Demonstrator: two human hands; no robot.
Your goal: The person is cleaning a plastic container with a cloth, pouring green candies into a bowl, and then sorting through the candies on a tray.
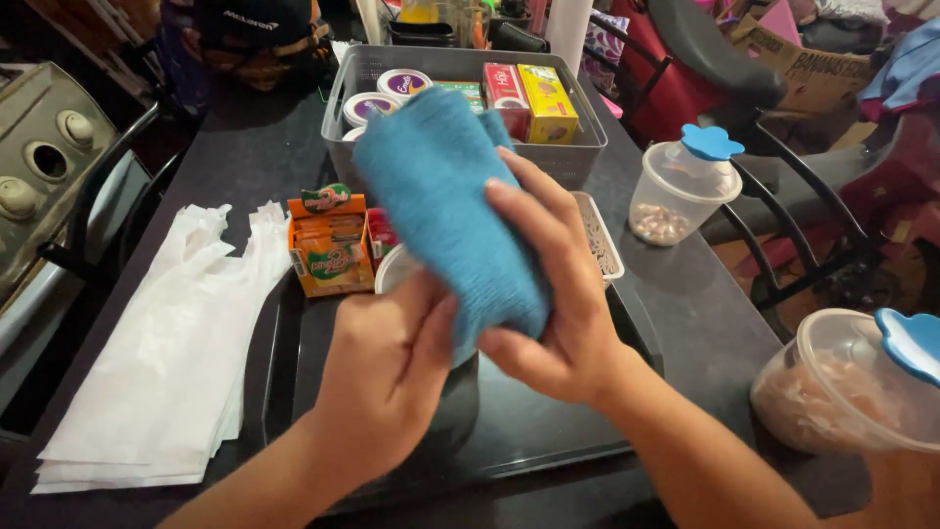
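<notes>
Both hands meet over a black tray (548,421) on the dark table. My right hand (558,294) presses a blue cloth (446,196) with its fingers spread along the cloth's right side. My left hand (387,367) grips a white round container (394,268) from below; the cloth covers most of it, so only a bit of its rim shows. An orange carton (328,245) stands on the tray just left of the hands.
A grey basket (578,147) behind holds round tubs (403,83) and a red box (506,93) and a yellow box (548,98). A white perforated tray (599,235) lies behind my right hand. White plastic bags (166,362) lie left. Two clear blue-lidded jars (676,196) (852,382) stand right. A stove (39,147) is far left.
</notes>
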